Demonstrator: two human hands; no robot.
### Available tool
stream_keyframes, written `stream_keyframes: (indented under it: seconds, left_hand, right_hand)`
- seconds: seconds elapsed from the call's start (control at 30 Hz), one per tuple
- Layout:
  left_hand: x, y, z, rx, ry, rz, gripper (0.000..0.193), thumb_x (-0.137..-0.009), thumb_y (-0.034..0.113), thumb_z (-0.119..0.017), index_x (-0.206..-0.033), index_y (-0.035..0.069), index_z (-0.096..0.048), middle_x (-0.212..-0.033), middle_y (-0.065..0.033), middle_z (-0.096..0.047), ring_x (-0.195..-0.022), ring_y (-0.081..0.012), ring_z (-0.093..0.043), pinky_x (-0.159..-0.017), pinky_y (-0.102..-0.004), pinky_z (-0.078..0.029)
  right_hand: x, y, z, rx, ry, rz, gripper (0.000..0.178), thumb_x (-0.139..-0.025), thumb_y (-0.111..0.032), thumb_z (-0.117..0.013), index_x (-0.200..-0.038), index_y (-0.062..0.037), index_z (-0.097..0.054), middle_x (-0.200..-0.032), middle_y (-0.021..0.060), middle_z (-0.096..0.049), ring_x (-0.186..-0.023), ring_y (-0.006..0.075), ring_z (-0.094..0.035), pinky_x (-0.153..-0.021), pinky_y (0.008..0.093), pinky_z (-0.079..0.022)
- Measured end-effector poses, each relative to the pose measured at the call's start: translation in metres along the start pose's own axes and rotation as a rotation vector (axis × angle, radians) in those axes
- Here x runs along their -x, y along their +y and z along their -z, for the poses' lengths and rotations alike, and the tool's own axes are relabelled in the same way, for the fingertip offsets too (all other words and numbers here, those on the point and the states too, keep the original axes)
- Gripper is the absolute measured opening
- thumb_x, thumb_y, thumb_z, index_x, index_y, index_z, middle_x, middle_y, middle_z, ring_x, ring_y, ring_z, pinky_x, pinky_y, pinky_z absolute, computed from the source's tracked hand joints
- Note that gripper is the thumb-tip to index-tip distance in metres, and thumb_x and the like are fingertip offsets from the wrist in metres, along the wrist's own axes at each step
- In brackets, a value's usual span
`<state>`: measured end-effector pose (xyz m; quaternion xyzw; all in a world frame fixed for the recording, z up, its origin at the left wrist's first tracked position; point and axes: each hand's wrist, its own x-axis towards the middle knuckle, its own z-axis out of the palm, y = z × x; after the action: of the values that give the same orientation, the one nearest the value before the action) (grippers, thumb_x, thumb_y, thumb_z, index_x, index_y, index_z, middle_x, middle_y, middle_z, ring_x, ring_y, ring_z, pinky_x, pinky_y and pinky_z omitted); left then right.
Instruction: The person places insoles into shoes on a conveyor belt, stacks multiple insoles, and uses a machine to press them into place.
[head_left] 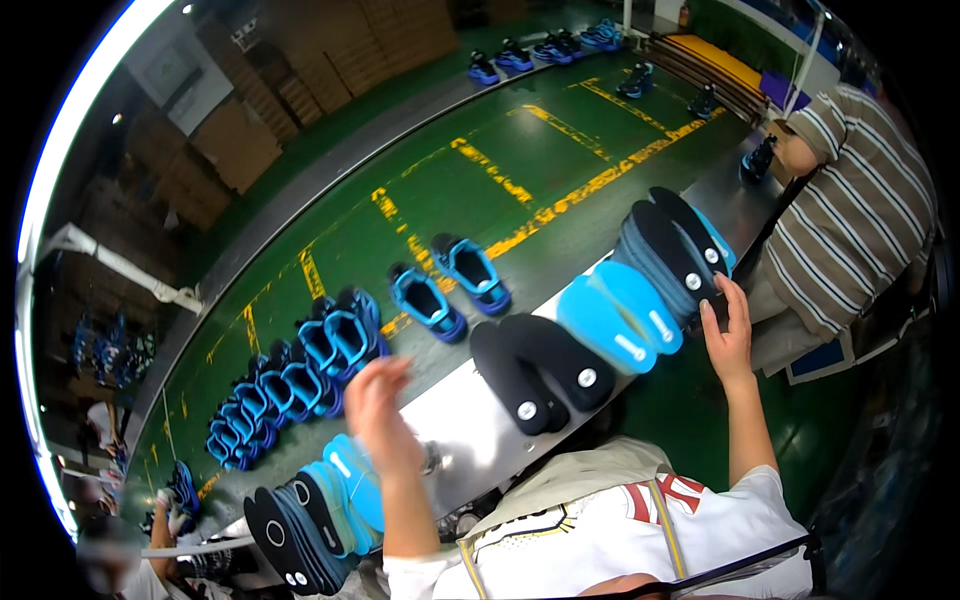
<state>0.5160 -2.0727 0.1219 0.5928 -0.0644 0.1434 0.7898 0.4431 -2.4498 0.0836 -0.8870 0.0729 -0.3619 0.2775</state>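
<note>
My left hand is raised over the metal ledge, smeared by motion; whether its fingers hold anything I cannot tell. Below it lies a stack of light blue insoles, beside a stack of dark insoles. My right hand has thumb and fingers apart at the heel end of a stack of black and grey-blue insoles; contact there is unclear. Between my hands rest a stack of bright blue insoles and a stack of black insoles. Two blue-and-black shoes stand beyond the ledge.
A row of blue-and-black shoes runs along the green conveyor belt with yellow markings. More shoes stand at its far side. A person in a striped shirt works at my right. Another person's hand is at far left.
</note>
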Motion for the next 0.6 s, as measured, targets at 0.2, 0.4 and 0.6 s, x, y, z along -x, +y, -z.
stream_keyframes:
  seconds: [0.2, 0.4, 0.6]
  left_hand:
    - [-0.093, -0.173, -0.19, -0.096, -0.431, 0.902, 0.047, -0.08, 0.049, -0.04, -0.094, 0.007, -0.056, -0.095, -0.0048, -0.054, -0.095, -0.0158, -0.044, -0.081, -0.0355, -0.033]
    - [-0.108, -0.315, -0.267, -0.66, -0.755, 1.159, 0.072, -0.077, 0.063, -0.028, -0.11, 0.001, -0.048, -0.106, -0.0091, -0.052, -0.094, -0.0199, -0.047, -0.086, -0.0392, -0.029]
    - [-0.117, -0.369, -0.256, -0.639, -0.947, 1.379, 0.088, -0.075, 0.069, -0.02, -0.12, -0.005, -0.037, -0.119, -0.015, -0.043, -0.107, -0.0242, -0.041, -0.091, -0.0471, -0.023]
  right_hand:
    - [-0.045, 0.055, -0.008, 0.033, -0.26, 0.043, 0.046, -0.07, -0.012, -0.059, -0.112, -0.0013, -0.045, -0.106, 0.0174, -0.049, -0.096, 0.0317, -0.047, -0.083, 0.0364, -0.038]
    - [-0.06, 0.088, -0.048, 0.306, -0.564, 0.047, 0.059, -0.069, -0.025, -0.059, -0.121, -0.0072, -0.037, -0.121, 0.0222, -0.034, -0.11, 0.0383, -0.033, -0.09, 0.0433, -0.03]
    - [-0.071, 0.104, -0.064, 0.125, -0.549, -0.048, 0.059, -0.069, -0.021, -0.059, -0.122, -0.0068, -0.036, -0.126, 0.0216, -0.027, -0.111, 0.0385, -0.032, -0.09, 0.0439, -0.03]
